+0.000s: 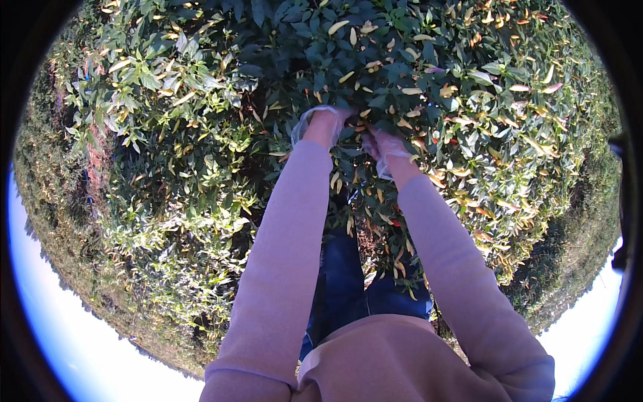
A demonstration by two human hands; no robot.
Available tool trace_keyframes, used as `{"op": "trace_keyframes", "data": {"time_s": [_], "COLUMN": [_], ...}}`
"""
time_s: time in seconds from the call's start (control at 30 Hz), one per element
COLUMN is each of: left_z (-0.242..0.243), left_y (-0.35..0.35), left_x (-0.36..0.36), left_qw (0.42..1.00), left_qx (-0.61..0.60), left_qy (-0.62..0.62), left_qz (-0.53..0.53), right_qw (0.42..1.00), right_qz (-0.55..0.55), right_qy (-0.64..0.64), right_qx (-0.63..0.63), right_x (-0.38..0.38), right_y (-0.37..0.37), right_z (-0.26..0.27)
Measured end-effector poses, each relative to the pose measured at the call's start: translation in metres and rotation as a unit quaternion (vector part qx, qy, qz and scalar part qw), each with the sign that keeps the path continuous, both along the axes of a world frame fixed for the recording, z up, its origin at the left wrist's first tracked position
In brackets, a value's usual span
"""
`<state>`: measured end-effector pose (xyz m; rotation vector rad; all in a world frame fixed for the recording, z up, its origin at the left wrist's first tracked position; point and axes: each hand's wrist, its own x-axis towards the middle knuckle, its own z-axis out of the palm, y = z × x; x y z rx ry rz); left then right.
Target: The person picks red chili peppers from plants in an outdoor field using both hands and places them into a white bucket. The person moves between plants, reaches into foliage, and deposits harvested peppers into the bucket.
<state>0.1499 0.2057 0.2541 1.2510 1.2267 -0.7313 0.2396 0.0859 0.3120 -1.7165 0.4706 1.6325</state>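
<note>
Both my hands reach into dense chili pepper plants (296,60) bearing pale yellow, orange and some red peppers. My left hand (326,123), in a loose clear plastic glove, is among the leaves; its fingers are lost in shade and foliage. Close by on the right is my right hand (387,145), also in a clear plastic glove, with bent fingers partly hidden by leaves. Small peppers hang around both hands, and whether either hand grips one cannot be seen. A pale yellow pepper (346,77) lies against dark leaves just above them.
Pepper plants surround me on all sides and press against my jeans (341,266). A strip of reddish soil (98,166) shows between rows at the left. More rows run to the horizon, with bright sky at the lower corners.
</note>
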Motion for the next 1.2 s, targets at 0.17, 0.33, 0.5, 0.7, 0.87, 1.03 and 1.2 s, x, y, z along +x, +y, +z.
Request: {"op": "trace_keyframes", "data": {"time_s": [0.17,0.33,0.5,0.7,0.87,1.03,1.2], "left_z": [0.017,0.065,0.046,0.011,0.020,0.024,0.019], "left_y": [-0.021,-0.014,-0.018,-0.066,-0.094,-0.107,-0.110], "left_x": [0.004,0.012,0.029,0.047,0.056,0.048,0.049], "left_qw": [0.983,0.949,0.895,0.878,0.901,0.911,0.882], "left_qx": [0.178,0.163,0.124,0.168,0.307,0.291,0.304], "left_qy": [0.024,0.131,0.075,-0.031,-0.127,-0.122,-0.141], "left_qz": [0.039,0.234,0.422,0.446,0.279,0.266,0.331], "right_qw": [1.000,0.993,0.999,0.969,0.947,0.963,0.963], "right_qz": [0.026,0.048,0.012,0.201,0.239,0.222,0.219], "right_qy": [-0.003,0.011,-0.028,0.037,0.071,0.036,0.036], "right_qx": [-0.018,-0.103,-0.034,0.137,0.205,0.148,0.151], "right_x": [0.002,0.014,0.074,0.117,0.092,0.075,0.072], "right_y": [-0.002,-0.009,-0.036,-0.055,-0.034,-0.014,-0.009], "right_z": [-0.002,-0.042,-0.119,-0.110,-0.050,-0.034,-0.020]}}
